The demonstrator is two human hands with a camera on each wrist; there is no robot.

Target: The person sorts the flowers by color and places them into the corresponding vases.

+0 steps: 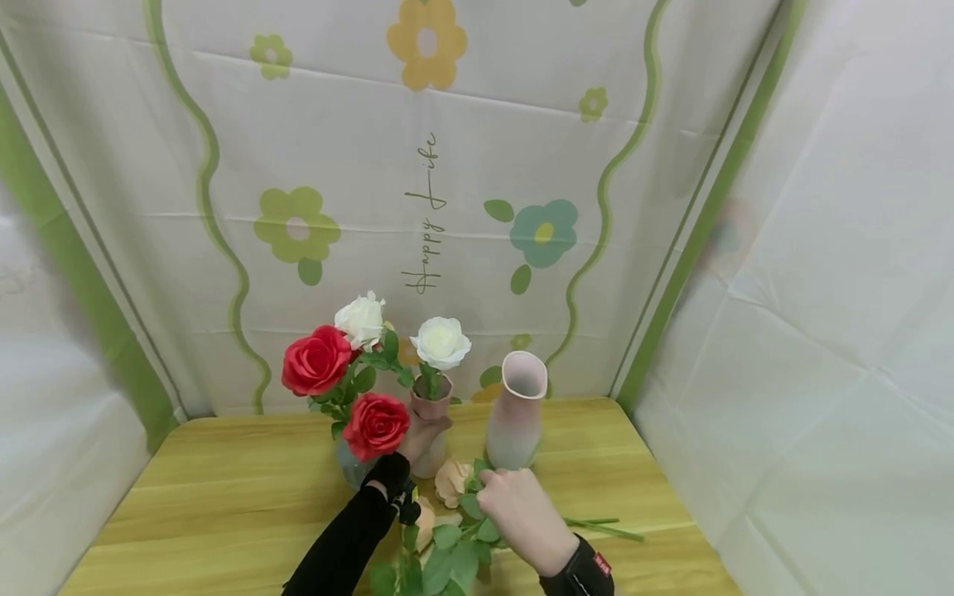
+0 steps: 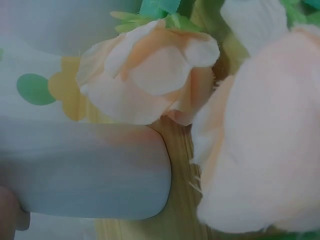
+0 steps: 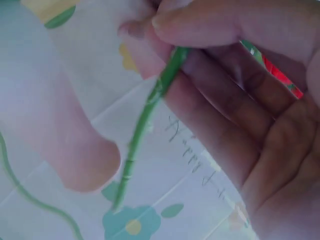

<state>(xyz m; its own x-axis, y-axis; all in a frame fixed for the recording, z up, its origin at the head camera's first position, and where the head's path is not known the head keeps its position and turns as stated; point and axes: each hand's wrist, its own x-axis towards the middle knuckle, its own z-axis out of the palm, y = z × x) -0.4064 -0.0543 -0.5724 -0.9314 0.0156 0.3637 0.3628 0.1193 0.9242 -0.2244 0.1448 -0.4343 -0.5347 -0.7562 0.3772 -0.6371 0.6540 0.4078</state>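
My left hand (image 1: 423,437) grips the middle vase (image 1: 432,406) just below its pink rim. One white rose (image 1: 441,343) stands in that vase, whose pale lower body (image 2: 100,172) shows in the left wrist view. With thumb and fingertips my right hand (image 1: 524,517) pinches a green flower stem (image 3: 145,120); which bloom it belongs to cannot be told. Below the hands lie peach roses (image 2: 150,75) with green leaves (image 1: 450,563). Bare stems (image 1: 607,528) stick out to the right of my right hand.
A taller pink-and-white vase (image 1: 514,422) stands right of the middle one. To the left, a bluish vase (image 1: 352,465), partly hidden, stands beneath red roses (image 1: 316,361) and another white rose (image 1: 361,320). A flower-printed cloth (image 1: 358,165) hangs behind the wooden table (image 1: 224,497).
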